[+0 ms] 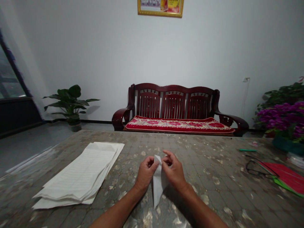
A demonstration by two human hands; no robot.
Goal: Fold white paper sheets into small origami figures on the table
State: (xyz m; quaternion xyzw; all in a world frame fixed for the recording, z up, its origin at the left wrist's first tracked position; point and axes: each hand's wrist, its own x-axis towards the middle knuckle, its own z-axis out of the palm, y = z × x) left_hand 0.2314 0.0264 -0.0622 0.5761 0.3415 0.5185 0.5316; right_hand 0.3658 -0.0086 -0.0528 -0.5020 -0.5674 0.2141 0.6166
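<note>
A folded sheet of white paper [157, 186], narrow and pointed at its lower end, is held up over the table between my two hands. My left hand [146, 172] pinches its upper left edge between thumb and fingers. My right hand [174, 171] grips the upper right edge with the thumb and bent fingers, while its index finger sticks out past the top. At the paper's top a small flap is folded over. Parts of the fingers behind the paper are hidden.
On the table [133, 152], a stack of lined paper [83, 174] lies at left. To the right are a green pen [248, 150], glasses [258, 172], red paper [285, 175], green paper [283, 186] and a pot of purple flowers [282, 118]. Beyond the table stands a wooden bench [174, 104].
</note>
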